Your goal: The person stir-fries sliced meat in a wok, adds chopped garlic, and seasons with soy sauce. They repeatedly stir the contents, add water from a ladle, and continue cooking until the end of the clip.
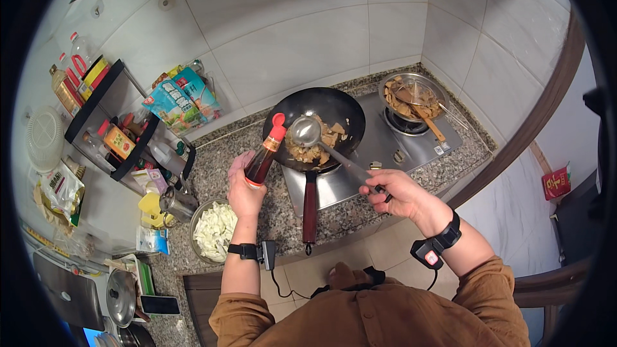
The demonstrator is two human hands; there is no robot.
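My left hand (247, 188) grips a glass bottle of dark sauce (261, 164) beside the wok's left rim; its red flip cap is raised. My right hand (393, 193) holds the handle of a metal ladle (306, 131), whose bowl is over the wok near the bottle's cap. The black wok (337, 101) sits on the left burner of the gas stove, its dark red handle pointing towards me. Browned sliced food (311, 150) lies in the wok's bottom. Left of my left forearm stands a bowl of chopped pale cabbage (214, 231).
On the right burner, a metal bowl (385, 82) holds browned slices, a strainer and a wooden-handled utensil (429, 123). A black-edged rack (96, 101) with bottles stands at the left, near a metal pitcher (178, 204). A phone (160, 305) and a pot lid (121, 297) are at the lower left.
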